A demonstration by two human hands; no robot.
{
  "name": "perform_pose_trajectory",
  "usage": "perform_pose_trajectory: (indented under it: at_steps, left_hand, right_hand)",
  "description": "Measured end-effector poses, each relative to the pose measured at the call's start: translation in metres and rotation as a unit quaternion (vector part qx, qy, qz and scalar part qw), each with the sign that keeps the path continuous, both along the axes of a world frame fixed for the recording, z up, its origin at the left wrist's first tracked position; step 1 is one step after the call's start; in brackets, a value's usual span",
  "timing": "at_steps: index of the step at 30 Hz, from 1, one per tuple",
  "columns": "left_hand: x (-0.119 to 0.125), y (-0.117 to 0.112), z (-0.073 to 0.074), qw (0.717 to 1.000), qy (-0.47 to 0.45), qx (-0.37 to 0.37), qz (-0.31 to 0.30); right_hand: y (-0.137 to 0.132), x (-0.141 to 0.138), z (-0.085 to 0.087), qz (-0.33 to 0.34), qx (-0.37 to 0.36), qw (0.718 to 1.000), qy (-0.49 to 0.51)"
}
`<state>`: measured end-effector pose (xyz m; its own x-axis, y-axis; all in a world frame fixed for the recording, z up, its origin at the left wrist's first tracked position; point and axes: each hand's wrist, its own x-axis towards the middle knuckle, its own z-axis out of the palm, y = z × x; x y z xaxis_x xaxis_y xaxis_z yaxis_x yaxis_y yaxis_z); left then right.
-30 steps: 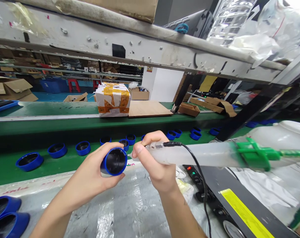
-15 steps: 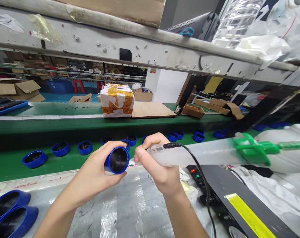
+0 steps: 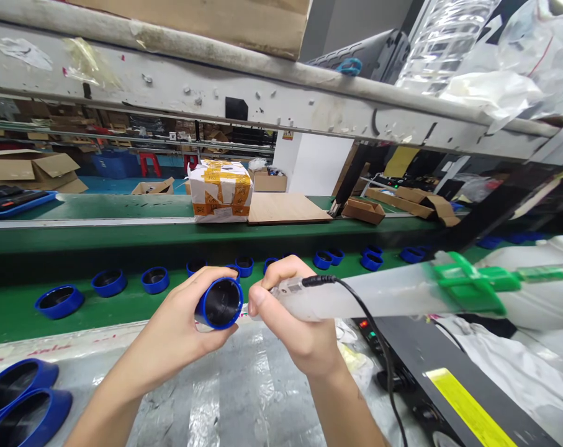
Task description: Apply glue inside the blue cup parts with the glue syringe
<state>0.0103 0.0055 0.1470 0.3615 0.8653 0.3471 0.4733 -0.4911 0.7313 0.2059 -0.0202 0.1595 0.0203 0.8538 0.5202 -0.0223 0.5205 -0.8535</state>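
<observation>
My left hand [image 3: 181, 323] is closed around a blue ring-shaped part [image 3: 220, 303] with a black inside, its open face tilted toward me. Pinched in my right hand [image 3: 293, 316] is a large translucent dispensing syringe [image 3: 378, 295]. A green cap fitting [image 3: 470, 285] sits on its rear end, and a black cable [image 3: 367, 310] runs from a small clear switch piece on the barrel. The syringe's front end points at the right rim of the blue part; my fingers largely cover the tip, so I cannot tell whether it touches.
Several blue rings [image 3: 108, 282] stand along the green conveyor belt [image 3: 11, 316]. Two more blue rings [image 3: 25, 416] lie at the lower left of the film-covered bench [image 3: 225, 397]. At right are a black control box [image 3: 425, 372], white cloth and a white container [image 3: 546, 298]. A shelf beam [image 3: 281, 93] crosses above.
The blue rings on the belt have shifted slightly left. My right hand and the syringe have moved a little left and down; my left hand keeps its hold on the part.
</observation>
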Motion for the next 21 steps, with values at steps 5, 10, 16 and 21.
perform_pose_trajectory:
  at_steps: [5,10,16,21]
  left_hand:
    - [0.0,-0.001,0.007,1.0,-0.004,-0.003,0.006]
    - [0.001,-0.002,0.012,1.0,-0.006,-0.011,-0.01]
    - [0.003,-0.002,0.01,0.999,-0.016,-0.027,-0.027]
    - [0.004,-0.001,0.009,0.998,-0.028,-0.03,-0.044]
  right_hand:
    - [0.0,-0.001,-0.003,0.008,-0.003,1.0,-0.006]
    - [-0.002,-0.005,-0.003,0.019,0.004,1.0,-0.013]
    - [-0.008,-0.008,0.005,0.033,-0.015,0.999,-0.024]
    - [-0.01,-0.011,0.01,0.042,-0.014,0.999,-0.007]
